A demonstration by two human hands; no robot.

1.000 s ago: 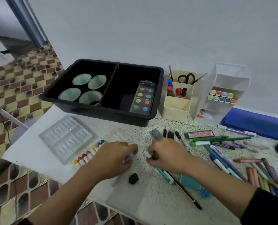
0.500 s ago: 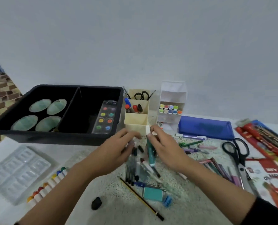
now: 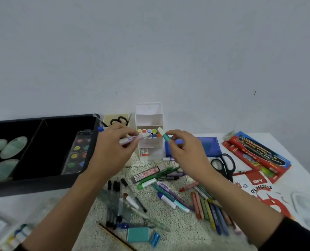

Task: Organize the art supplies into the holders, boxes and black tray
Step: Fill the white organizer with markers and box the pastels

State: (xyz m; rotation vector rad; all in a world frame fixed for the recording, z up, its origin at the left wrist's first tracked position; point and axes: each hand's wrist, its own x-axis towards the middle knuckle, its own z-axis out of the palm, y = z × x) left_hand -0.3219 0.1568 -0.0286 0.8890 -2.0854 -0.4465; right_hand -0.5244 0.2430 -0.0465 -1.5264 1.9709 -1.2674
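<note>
Marker-stowing step in hand: left hand (image 3: 112, 151) pinches a lilac marker (image 3: 132, 139), right hand (image 3: 185, 151) pinches a teal marker (image 3: 164, 136), both raised just before the white holder (image 3: 148, 113); next move likely requires endwise insertion.

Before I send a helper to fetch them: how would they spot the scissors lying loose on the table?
Find the flat blue pouch against the wall. Off its right front corner, large black-handled scissors lie flat beside the red cardboard box. The other pair stands handles-up in the cream plastic holder.

Two hands (image 3: 110, 153) (image 3: 186, 151), two held markers (image 3: 132, 139) (image 3: 164, 135), two scissors (image 3: 119, 121) (image 3: 223, 164), one black tray (image 3: 42, 185).
</note>
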